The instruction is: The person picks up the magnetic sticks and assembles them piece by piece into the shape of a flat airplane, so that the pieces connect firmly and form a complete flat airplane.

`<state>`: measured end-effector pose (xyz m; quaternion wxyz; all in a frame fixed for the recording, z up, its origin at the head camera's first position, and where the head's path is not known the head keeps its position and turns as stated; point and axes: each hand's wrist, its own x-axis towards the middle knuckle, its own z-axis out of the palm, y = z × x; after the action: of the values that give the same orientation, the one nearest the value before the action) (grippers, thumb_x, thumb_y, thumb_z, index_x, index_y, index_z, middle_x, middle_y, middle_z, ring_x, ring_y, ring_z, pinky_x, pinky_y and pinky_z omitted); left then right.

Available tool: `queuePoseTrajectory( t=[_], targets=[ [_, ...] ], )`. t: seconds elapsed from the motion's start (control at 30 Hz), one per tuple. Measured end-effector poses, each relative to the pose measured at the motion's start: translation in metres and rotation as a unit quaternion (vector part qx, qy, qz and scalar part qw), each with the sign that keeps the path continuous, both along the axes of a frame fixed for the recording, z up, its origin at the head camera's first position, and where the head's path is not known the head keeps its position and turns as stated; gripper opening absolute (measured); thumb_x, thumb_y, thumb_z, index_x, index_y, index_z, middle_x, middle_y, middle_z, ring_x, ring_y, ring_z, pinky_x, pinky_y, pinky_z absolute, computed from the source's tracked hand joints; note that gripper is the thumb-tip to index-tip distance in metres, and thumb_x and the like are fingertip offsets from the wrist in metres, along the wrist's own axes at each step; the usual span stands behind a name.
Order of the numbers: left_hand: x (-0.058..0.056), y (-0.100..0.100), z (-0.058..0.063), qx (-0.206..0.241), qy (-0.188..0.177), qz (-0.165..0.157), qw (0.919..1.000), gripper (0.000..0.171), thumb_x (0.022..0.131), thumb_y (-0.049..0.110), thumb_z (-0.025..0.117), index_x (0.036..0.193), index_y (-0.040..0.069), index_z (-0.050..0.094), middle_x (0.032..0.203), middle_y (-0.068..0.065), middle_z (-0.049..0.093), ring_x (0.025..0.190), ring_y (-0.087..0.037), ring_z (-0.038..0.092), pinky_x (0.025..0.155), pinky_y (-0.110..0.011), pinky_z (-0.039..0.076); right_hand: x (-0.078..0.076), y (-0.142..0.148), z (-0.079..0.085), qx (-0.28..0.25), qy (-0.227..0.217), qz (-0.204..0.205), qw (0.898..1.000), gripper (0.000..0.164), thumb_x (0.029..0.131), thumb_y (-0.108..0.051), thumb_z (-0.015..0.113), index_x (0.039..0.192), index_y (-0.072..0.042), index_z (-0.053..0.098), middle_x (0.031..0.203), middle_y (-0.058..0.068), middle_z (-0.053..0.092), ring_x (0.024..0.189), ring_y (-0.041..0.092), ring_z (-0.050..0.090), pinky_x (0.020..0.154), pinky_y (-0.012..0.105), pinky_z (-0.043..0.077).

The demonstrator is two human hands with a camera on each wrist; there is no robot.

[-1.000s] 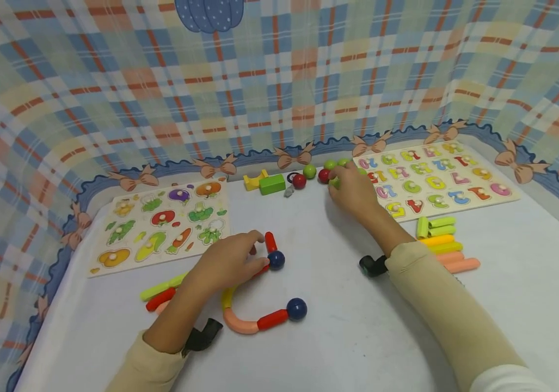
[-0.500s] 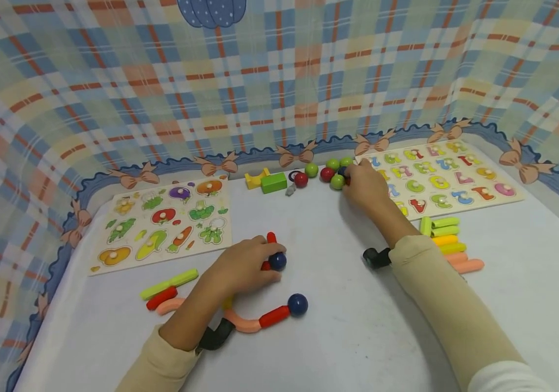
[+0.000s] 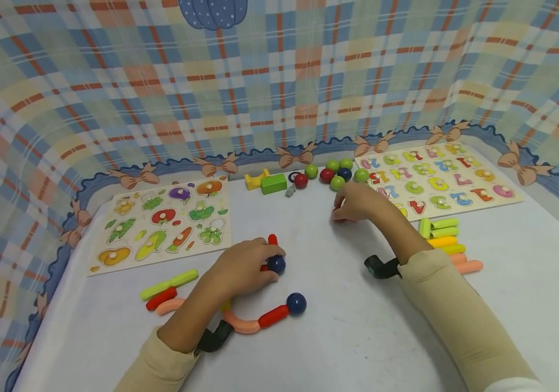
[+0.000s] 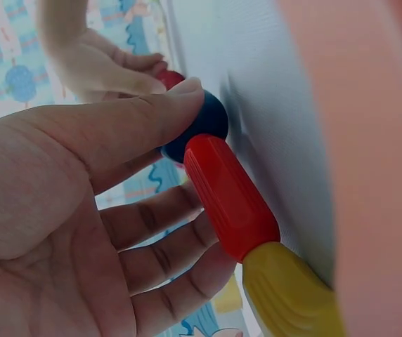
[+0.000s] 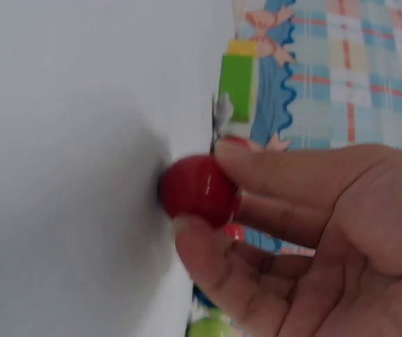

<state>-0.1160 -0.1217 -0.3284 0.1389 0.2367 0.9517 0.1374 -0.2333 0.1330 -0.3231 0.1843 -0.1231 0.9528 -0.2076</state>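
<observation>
My left hand pinches a blue ball between thumb and finger. A red stick joins that ball to a yellow curved piece. The chain continues through a salmon curved piece and another red stick to a second blue ball. Beyond the gripped ball, the tip of one more red stick shows. With thumb and fingers my right hand holds a red ball just above or on the white surface; the head view mostly hides this ball.
Green, red and blue balls cluster at the back, beside green and yellow blocks. A vegetable puzzle board lies left, a number board right. Loose sticks lie left and right.
My right hand has come away from the ball cluster toward me, now with a red ball. My left hand has closed its thumb and finger on the blue ball.
</observation>
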Motion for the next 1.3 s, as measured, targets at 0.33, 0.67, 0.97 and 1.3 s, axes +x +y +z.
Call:
queuePoseTrajectory(
  t=[0.33,0.67,0.97,1.3],
  targets=[
    [0.002,0.001,0.001,0.003,0.017,-0.010,0.9998,0.042,0.079,0.033,0.069,0.119,0.024,0.059,0.106,0.001,0.055,0.091,-0.013,0.052,0.075,-0.031,0.045,0.003,-0.053,-0.018,-0.146,-0.067,0.063,0.985,0.020,0.083,-0.026,0.065,0.097,-0.012,0.066,0.083,0.004,0.063,0.074,0.020,0.056,0.066,0.028,0.047],
    [0.002,0.003,0.002,0.008,0.031,-0.007,0.9995,0.044,0.078,0.032,0.070,0.119,0.023,0.059,0.103,0.001,0.055,0.088,-0.011,0.051,0.073,-0.028,0.044,-0.006,-0.084,-0.031,-0.230,-0.090,0.010,0.969,0.018,0.085,-0.025,0.063,0.098,-0.013,0.067,0.086,0.004,0.064,0.074,0.020,0.059,0.068,0.027,0.049],
    [0.002,0.002,0.002,0.021,0.030,-0.017,0.9992,0.040,0.079,0.032,0.069,0.117,0.022,0.061,0.106,0.003,0.054,0.091,-0.011,0.052,0.078,-0.031,0.044,0.008,-0.091,-0.029,-0.254,-0.135,0.040,0.957,0.020,0.087,-0.021,0.060,0.104,-0.012,0.065,0.091,0.004,0.064,0.076,0.021,0.060,0.070,0.028,0.050],
    [0.005,0.002,-0.001,0.002,0.010,-0.024,0.9997,0.042,0.083,0.033,0.065,0.123,0.024,0.056,0.108,-0.001,0.055,0.090,-0.013,0.052,0.076,-0.031,0.045,0.014,-0.091,-0.029,-0.272,-0.141,0.048,0.951,0.022,0.087,-0.021,0.060,0.106,-0.010,0.063,0.093,0.006,0.062,0.078,0.022,0.058,0.072,0.028,0.049]
  ],
)
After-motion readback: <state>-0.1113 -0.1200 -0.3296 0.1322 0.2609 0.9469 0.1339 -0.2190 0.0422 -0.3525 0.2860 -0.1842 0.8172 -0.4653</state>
